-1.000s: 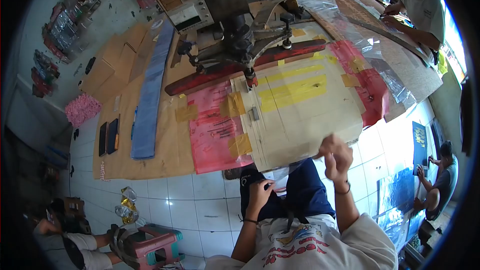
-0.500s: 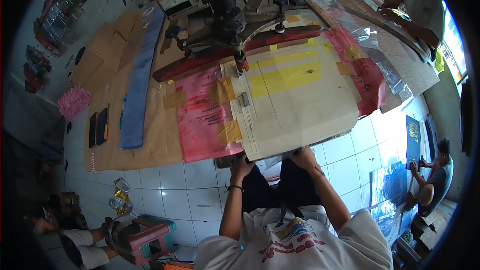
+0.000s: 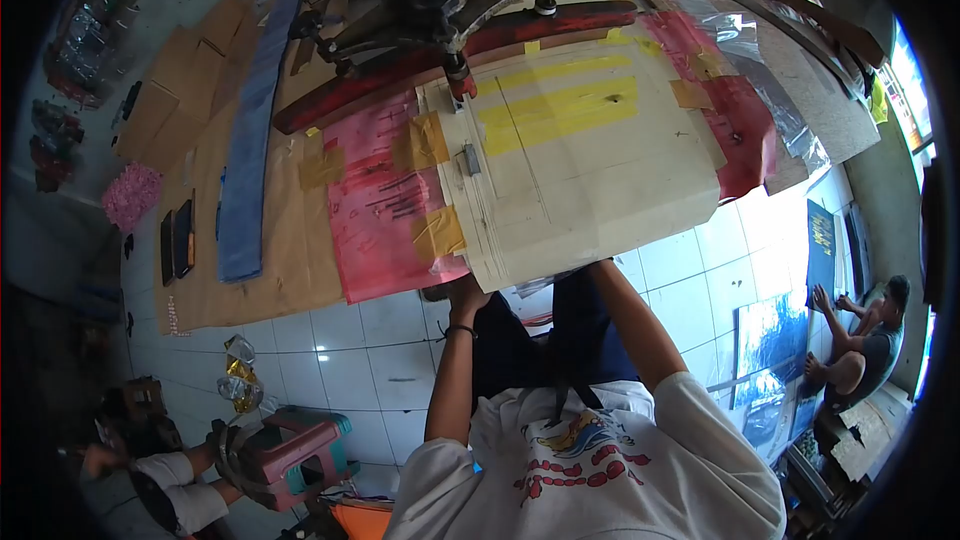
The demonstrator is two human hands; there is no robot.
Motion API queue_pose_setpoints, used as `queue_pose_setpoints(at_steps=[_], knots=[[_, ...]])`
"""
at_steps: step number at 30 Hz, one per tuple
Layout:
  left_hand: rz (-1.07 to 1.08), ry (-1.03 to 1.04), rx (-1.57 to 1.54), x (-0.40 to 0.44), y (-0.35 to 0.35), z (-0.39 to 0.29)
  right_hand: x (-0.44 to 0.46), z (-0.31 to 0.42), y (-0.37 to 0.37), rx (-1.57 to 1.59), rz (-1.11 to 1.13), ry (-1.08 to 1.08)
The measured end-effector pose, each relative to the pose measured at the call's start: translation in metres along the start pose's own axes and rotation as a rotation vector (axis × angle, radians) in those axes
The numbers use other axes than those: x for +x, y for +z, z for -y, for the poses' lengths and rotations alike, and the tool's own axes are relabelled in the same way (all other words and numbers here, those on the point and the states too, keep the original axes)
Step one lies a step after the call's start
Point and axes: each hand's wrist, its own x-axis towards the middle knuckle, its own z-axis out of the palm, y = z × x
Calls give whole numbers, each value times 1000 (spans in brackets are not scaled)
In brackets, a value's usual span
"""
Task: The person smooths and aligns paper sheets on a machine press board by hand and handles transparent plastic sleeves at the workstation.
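A cream-coloured board [image 3: 610, 180] with yellow tape strips lies on the worktable in front of me, its near end over my lap. Red translucent film [image 3: 385, 225] is taped along its left side, and more red film [image 3: 738, 130] lies on its right. My left hand [image 3: 466, 294] is at the board's near left corner, fingers hidden under the edge. Under the near edge farther right, my right hand [image 3: 600, 268] is almost wholly out of sight. Whether either hand grips anything cannot be seen. A black machine head [image 3: 425, 15] with a red bar [image 3: 550, 30] stands over the board's far side.
Brown paper [image 3: 290, 285] covers the table's left part, with a long blue cloth [image 3: 255, 140] and two dark phone-like slabs [image 3: 183, 238] on it. A pink bundle [image 3: 132, 197] is at the left. One person [image 3: 865, 345] crouches at right; another sits lower left near a stool [image 3: 295, 455].
The view has shifted, so the table and machine appear higher and further left. Both my hands have gone further under the board's near edge, the right one nearly out of sight.
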Motion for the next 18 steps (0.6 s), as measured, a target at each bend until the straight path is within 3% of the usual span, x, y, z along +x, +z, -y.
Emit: queue_pose_setpoints(at_steps=[4,13,18], knots=[[-172,92,51,8,35,32,0,1,0,-5,-5,4],[-176,-69,-206,1,69,58,1,0,-1,-15,-6,3],[-203,-117,-156,-3,106,80,0,0,-2,-25,-2,2]])
